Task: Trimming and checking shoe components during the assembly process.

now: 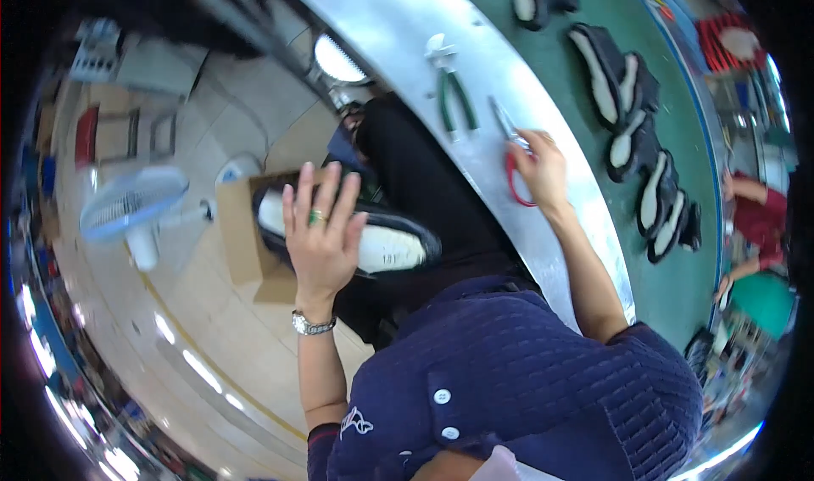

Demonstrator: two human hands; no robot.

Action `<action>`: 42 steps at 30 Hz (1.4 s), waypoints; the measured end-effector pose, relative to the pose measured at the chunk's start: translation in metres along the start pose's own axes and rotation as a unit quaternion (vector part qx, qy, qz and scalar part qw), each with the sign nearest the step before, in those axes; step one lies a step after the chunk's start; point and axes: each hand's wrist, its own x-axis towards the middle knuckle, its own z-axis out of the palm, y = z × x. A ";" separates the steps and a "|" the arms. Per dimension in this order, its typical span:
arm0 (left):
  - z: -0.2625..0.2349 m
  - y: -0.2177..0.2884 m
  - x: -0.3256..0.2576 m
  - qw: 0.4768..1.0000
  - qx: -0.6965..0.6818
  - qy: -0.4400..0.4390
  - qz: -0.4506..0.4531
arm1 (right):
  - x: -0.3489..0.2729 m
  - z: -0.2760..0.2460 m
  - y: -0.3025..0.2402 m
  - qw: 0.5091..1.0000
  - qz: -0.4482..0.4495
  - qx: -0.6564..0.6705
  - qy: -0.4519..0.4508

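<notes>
Left hand [320, 226] spread flat on shoe [373, 239], steadying it | right hand [538, 169] pinching red-handled scissors [515, 163] on worktop [475, 74] | advice: secure scissors before lifting

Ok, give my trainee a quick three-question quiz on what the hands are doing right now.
1. True or false: the left hand rests on a black shoe with a white sole.
2. The right hand grips which tool? A: green-handled pliers; B: red-handled scissors.
3. What surface does that tool lie on?

Key: 1 true; 2 B; 3 the metal bench edge beside the green belt.
</notes>
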 end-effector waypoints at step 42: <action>0.028 -0.004 0.032 0.984 -0.106 0.112 -0.092 | 0.047 0.006 -0.168 0.907 -0.208 0.076 -0.358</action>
